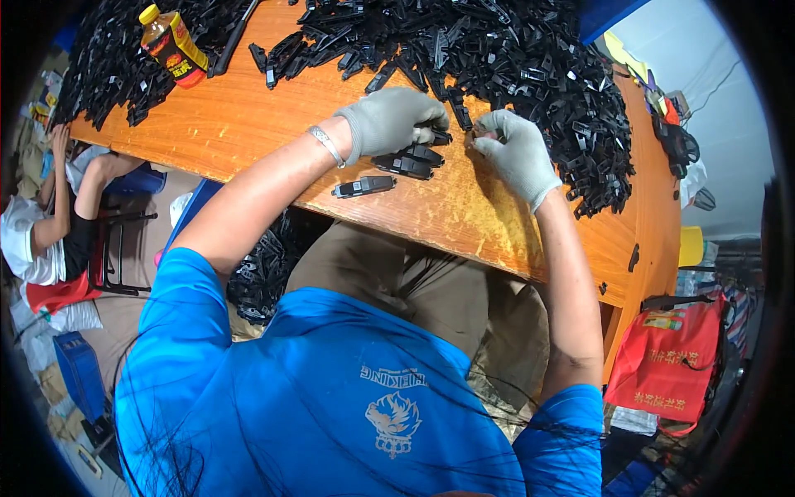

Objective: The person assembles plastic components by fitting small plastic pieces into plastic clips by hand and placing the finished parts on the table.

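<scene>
My left hand (392,123), in a pale grey knit glove, is closed on a small black plastic part (441,138) near the table's front edge. Just right of it, my right hand (520,153), gloved alike, has its thumb and fingertips pinched together. What lies between those fingertips is too small to make out. Below my left hand, a few similar black plastic parts (404,166) rest side by side on the wood. Another such part (364,186) lies apart from them, nearer to me and to the left.
A large heap of black plastic parts (530,74) covers the far and right side of the wooden table (472,219). A yellow-capped drink bottle (174,47) stands by another heap at far left. Another person (50,228) sits at left. A red bag (667,360) is at right.
</scene>
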### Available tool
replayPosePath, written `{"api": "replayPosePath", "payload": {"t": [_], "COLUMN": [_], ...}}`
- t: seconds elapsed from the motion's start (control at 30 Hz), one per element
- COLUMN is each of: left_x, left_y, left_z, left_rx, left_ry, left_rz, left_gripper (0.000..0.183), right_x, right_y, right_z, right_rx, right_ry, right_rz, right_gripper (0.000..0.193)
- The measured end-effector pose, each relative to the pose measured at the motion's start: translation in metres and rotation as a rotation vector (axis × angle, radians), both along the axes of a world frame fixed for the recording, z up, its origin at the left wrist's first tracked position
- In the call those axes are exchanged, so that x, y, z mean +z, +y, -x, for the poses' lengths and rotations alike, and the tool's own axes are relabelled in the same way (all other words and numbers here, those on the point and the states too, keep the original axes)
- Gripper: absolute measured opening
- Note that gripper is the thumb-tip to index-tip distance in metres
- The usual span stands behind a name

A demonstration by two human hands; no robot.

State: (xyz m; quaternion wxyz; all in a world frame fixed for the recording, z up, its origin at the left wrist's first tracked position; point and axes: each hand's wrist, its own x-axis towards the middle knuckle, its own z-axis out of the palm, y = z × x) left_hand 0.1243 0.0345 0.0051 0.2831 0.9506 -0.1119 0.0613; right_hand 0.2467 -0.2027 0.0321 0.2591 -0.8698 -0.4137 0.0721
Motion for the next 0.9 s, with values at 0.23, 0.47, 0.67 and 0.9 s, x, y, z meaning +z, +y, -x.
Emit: {"api": "replayPosePath", "payload": {"t": [0.23,0.47,0.67,0.9], "left_x": [-0.009,0.023,0.037,0.029], "left_y": [0.013,-0.008,-0.022,-0.018], "left_z": [-0.024,0.012,0.032,0.027], "left_rx": [-0.019,0.032,0.101,0.207], "left_ry": [-0.152,-0.184,0.240,0.155], "left_rz": [-0.211,0.198,0.462,0.626], "left_gripper": [0.019,0.022,0.021,0.018], "right_x": [-0.003,0.008,0.010,0.001], "right_y": [0.007,0.004,0.009,0.013], "right_z": [0.021,0.029,0.035,0.058], "right_rx": [-0.071,-0.101,-0.100,0.068], "right_ry": [0.484,0.813,1.002,-0.033], "right_rz": [-0.145,-0.336,-0.412,-0.436], "right_gripper": [0.024,0.024,0.022,0.026]}}
